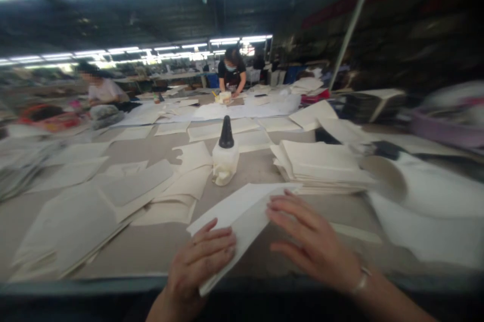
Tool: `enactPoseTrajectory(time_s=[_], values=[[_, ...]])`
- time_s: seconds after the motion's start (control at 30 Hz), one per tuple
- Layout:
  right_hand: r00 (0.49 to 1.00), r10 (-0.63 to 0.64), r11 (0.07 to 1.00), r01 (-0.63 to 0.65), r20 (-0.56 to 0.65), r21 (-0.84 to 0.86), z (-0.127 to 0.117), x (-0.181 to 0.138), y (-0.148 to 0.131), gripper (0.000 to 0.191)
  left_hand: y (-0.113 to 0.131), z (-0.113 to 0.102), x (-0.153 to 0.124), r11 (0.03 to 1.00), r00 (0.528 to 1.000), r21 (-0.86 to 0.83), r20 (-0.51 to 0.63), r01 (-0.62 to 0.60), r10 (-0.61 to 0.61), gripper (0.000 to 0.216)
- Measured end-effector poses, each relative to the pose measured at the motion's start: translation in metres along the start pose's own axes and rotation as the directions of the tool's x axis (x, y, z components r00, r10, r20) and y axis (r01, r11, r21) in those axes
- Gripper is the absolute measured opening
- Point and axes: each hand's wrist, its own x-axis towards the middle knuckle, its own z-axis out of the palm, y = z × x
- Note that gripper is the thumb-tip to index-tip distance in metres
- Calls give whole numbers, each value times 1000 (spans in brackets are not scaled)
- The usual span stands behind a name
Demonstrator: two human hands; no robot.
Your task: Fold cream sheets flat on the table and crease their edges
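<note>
A folded white paper sheet (242,216) lies on the grey table (151,246) at its near edge. My left hand (200,261) presses down on the sheet's near left corner, with the fingers together and flat. My right hand (310,236) rests on the sheet's right part, fingers stretched out and slightly spread. A white glue bottle with a black cone cap (226,158) stands upright just beyond the sheet.
A stack of white sheets (321,166) sits at the right, loose sheets (75,221) spread at the left. A roll of paper (389,176) lies far right. Two other people (232,72) work at the table's far end, one seated at the left (100,90).
</note>
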Motion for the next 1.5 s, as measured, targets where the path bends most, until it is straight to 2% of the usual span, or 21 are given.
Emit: enactPoseTrajectory(time_s=[0.07,0.17,0.23,0.27,0.3,0.33,0.37,0.4,0.43,0.47,0.5,0.57,0.63,0.7,0.8,0.9,0.97,1.1,1.17,1.27,1.5], values=[[995,-74,997,73,71,16,4,2,-10,37,6,4,6,993,994,67,49,-100,96,32],[996,-54,998,53,71,26,3,4,-16,26,16,5,14,993,994,75,79,-87,82,31],[999,-26,1000,25,31,18,-6,6,-18,27,24,5,18,999,997,13,65,34,-35,32],[1000,-4,1000,4,4,16,-12,7,-18,28,27,5,21,988,987,-31,44,154,-152,31],[999,28,999,-27,-24,21,-17,9,-17,28,29,7,23,949,954,-92,21,301,-300,28],[997,67,997,-65,-40,37,-21,12,-15,28,29,11,26,872,886,-176,4,457,-464,25],[993,115,992,-112,-38,60,-22,14,-11,28,28,16,29,753,786,-283,3,594,-619,23],[986,164,984,-162,-21,81,-19,15,-6,27,24,23,31,607,672,-410,23,681,-740,26],[978,207,975,-206,0,88,-14,16,1,26,19,31,32,447,564,-539,63,714,-823,31],[971,241,968,-241,15,71,-5,15,8,25,11,41,32,288,475,-653,127,701,-871,37],[965,263,964,-263,20,32,6,14,14,24,2,51,30,139,408,-738,197,661,-892,41],[963,269,960,-266,23,-86,30,8,24,27,-21,69,22,-73,330,-830,299,553,-895,45],[962,254,961,-239,104,-138,51,0,25,37,-45,82,9,-172,304,-861,346,478,-888,44],[938,226,974,-213,262,-77,66,-9,18,48,-66,89,-4,-200,285,-874,349,443,-893,40],[867,123,977,-191,483,94,79,-22,0,68,-88,94,-17,-186,232,-892,300,412,-925,34],[811,46,967,-183,583,178,88,-32,-16,80,-98,99,-22,-163,179,-909,247,384,-952,26],[791,42,971,-177,611,163,92,-34,-25,69,-100,101,-24,-155,155,-914,227,374,-961,23],[769,22,986,-121,639,112,99,-30,-35,28,-102,100,-26,-168,114,-912,225,376,-968,18],[777,3,988,-99,629,117,101,-28,-36,21,-102,97,-27,-170,97,-907,223,385,-970,16],[785,-30,989,-67,619,133,104,-28,-33,17,-101,94,-27,-131,104,-908,187,399,-977,16],[790,-53,994,-18,611,109,112,-34,-34,12,-90,94,-23,49,185,-892,39,449,-982,37]])
